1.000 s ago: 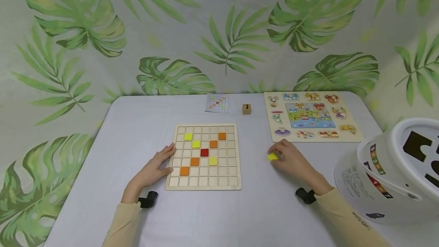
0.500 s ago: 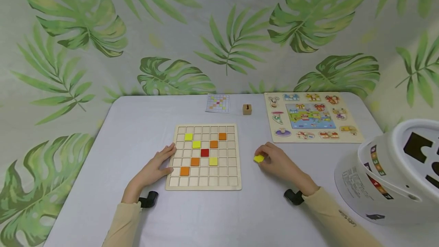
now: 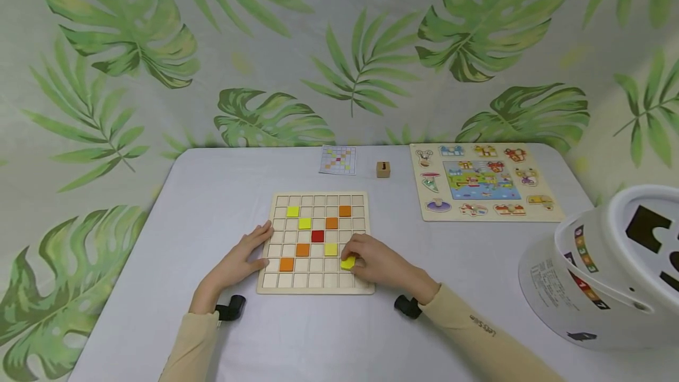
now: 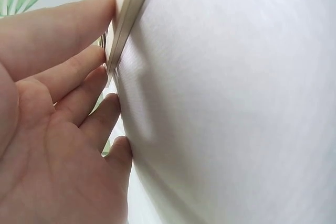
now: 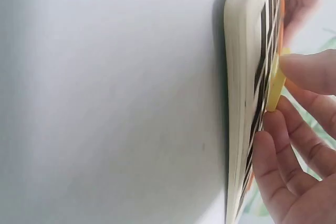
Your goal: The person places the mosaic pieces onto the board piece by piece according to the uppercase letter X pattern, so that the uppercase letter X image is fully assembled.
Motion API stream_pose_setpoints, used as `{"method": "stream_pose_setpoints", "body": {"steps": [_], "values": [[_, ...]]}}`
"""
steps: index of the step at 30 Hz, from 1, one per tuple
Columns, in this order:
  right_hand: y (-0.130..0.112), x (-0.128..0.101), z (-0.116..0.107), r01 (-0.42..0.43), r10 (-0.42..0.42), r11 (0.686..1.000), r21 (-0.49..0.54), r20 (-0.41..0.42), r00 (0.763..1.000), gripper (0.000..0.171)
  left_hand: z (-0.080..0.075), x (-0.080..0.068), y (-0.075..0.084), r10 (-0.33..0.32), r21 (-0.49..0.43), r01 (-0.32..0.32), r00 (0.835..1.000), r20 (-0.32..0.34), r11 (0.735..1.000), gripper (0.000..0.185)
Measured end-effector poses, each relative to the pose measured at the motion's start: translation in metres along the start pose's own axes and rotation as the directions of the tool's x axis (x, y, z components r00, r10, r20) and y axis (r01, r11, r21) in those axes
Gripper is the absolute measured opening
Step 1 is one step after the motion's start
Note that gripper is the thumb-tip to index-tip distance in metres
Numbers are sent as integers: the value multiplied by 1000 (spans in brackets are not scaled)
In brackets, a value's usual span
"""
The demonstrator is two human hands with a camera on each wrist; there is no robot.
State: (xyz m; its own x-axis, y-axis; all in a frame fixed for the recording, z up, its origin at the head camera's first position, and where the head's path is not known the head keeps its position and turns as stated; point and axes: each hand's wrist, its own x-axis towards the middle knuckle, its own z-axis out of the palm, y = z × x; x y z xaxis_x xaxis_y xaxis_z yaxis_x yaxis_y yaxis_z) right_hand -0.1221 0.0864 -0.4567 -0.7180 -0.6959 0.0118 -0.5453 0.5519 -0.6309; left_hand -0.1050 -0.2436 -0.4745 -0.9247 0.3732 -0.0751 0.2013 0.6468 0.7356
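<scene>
A wooden grid board [image 3: 315, 287] lies flat on the table, with orange tiles, a red tile [image 3: 317, 236] and yellow tiles in a crossing diagonal pattern. My left hand [image 3: 236, 263] rests along the board's left edge, fingers extended; the left wrist view shows fingertips touching the rim. My right hand [image 3: 379, 259] is over the board's lower right part and pinches a yellow tile [image 3: 347, 263] between thumb and fingers. In the right wrist view that yellow tile [image 5: 276, 87] is tilted at the grid surface; whether it sits in a square I cannot tell.
Behind the board lie a printed pattern card [image 3: 338, 160] and a small wooden cube [image 3: 383, 170]. A wooden picture puzzle [image 3: 419, 193] lies at the back right. A white lidded bucket [image 3: 551, 293] stands at the right.
My right hand has moved left from the bare table onto the board, carrying the yellow tile. My left hand has stayed at the board's edge.
</scene>
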Motion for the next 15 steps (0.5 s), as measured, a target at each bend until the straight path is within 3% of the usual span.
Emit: {"method": "stream_pose_setpoints", "body": {"steps": [9, 15], "values": [[-7, 3, 5, -9, 10, 998, -61, 13, 1000, 25, 0, 1, -1, -3, 2, 3, 1000, 0, 1000, 67], [-2, 0, 2, -29, 28, 999, -26, -16, 999, 23, -1, 1, 0, 1, -11, -1, 1000, -2, 1000, 66]]}}
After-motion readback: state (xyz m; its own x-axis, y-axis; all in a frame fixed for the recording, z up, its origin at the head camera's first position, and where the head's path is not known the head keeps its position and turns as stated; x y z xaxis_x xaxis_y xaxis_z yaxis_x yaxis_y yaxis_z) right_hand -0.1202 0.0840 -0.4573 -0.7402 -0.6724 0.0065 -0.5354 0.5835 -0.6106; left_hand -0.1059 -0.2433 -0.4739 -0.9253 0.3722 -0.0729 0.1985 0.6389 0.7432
